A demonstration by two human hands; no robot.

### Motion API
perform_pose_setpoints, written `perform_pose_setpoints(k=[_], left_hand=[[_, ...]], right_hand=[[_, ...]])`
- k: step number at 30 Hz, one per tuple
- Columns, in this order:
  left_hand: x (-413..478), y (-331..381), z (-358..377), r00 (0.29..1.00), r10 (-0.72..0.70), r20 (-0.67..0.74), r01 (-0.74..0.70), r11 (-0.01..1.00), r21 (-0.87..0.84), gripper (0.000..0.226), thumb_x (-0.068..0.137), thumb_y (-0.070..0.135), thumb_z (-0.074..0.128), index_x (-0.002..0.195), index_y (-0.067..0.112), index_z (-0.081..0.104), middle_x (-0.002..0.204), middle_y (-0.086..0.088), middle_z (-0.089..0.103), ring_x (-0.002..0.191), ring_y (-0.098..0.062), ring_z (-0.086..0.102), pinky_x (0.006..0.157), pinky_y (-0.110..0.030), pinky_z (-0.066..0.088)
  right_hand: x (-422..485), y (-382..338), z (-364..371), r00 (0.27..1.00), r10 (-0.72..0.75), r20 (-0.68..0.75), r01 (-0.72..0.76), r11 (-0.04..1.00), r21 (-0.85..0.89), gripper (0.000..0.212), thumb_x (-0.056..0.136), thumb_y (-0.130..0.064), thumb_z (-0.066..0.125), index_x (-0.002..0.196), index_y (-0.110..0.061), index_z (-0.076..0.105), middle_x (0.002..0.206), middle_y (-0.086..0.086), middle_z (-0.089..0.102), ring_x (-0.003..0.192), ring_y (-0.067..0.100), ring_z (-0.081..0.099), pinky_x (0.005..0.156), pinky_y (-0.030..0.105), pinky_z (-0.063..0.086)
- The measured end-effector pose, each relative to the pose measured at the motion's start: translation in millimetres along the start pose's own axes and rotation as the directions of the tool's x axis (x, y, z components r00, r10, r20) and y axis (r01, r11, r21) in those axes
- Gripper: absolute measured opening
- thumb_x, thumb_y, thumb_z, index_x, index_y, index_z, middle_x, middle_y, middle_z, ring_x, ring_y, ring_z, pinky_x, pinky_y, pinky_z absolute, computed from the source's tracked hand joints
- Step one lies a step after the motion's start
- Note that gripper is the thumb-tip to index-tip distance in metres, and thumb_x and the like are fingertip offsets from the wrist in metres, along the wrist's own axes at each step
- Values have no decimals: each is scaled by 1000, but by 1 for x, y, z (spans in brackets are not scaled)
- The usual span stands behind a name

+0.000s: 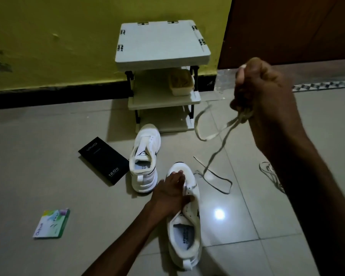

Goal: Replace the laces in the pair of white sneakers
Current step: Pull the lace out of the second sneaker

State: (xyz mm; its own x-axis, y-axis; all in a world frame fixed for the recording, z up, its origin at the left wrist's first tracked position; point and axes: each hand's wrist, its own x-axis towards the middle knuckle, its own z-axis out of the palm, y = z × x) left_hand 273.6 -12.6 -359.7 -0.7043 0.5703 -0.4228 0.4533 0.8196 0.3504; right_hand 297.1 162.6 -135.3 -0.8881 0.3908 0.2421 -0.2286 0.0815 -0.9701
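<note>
One lace (217, 150) dangles from raised right hand (263, 92) — left hand (171, 193) presses sneaker (187, 236).

The right grip (261, 92) closes over the top of the lace (206, 139), so how the lace is bunched inside stays unseen. The right forearm covers part of a second lace (262, 169) on the floor (68, 176). The left grip (171, 193) lies over the near sneaker (185, 236), hiding its tongue. Both forearms are cut off at the view's edges. The small card (51, 223) bears print too small to read. The tub (181, 82) on the shelf (159, 100) perhaps holds something brownish.
</note>
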Motion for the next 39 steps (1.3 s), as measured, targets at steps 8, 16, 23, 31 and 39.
perform_pose_setpoints(k=[8, 16, 23, 31, 39], left_hand=[[-1, -5, 6, 998, 8, -62, -21, 977, -213, 76, 93, 56, 50, 154, 25, 18, 162, 11, 6, 149, -11, 6, 119, -34, 17], [2, 8, 4, 998, -9, -67, 3, 996, -86, 74, 96, 53, 46, 155, 22, 13, 163, 5, 1, 149, -15, 0, 116, -34, 14], [-20, 22, 14, 992, -106, -75, 93, 984, -149, 89, 84, 64, 57, 153, 31, 11, 162, 7, -9, 149, -20, -2, 117, -39, 20], [-52, 42, 38, 951, -195, -240, 139, 963, -232, 94, 78, 61, 63, 150, 39, 7, 157, 12, -21, 148, -20, -4, 113, -42, 31], [-54, 47, 47, 928, -166, -332, 82, 964, -253, 82, 80, 53, 64, 148, 35, 22, 159, 9, -14, 148, -20, 1, 114, -34, 30]], right_hand=[[-25, 145, -11, 964, 266, -11, -247, 879, -408, 37, 102, -27, 42, 76, -15, 66, 65, -2, 66, 57, 5, 55, 59, 21, 43], [-51, 227, -42, 882, 439, 171, -90, 514, -853, 15, 88, -16, 62, 82, -18, 75, 93, 2, 73, 87, 18, 68, 75, 29, 51], [-55, 224, -46, 905, 422, 45, -141, 400, -906, 37, 82, -30, 71, 119, -27, 63, 132, 6, 53, 117, 28, 54, 90, 36, 48], [-74, 259, -14, 776, 567, 277, 266, 105, -958, 56, 95, -33, 49, 146, -34, 27, 149, 14, 25, 128, 42, 35, 87, 48, 48], [-79, 258, -25, 864, 404, 301, 267, 140, -953, 28, 100, -12, 41, 118, -10, 62, 119, 11, 59, 107, 26, 58, 83, 31, 49]])
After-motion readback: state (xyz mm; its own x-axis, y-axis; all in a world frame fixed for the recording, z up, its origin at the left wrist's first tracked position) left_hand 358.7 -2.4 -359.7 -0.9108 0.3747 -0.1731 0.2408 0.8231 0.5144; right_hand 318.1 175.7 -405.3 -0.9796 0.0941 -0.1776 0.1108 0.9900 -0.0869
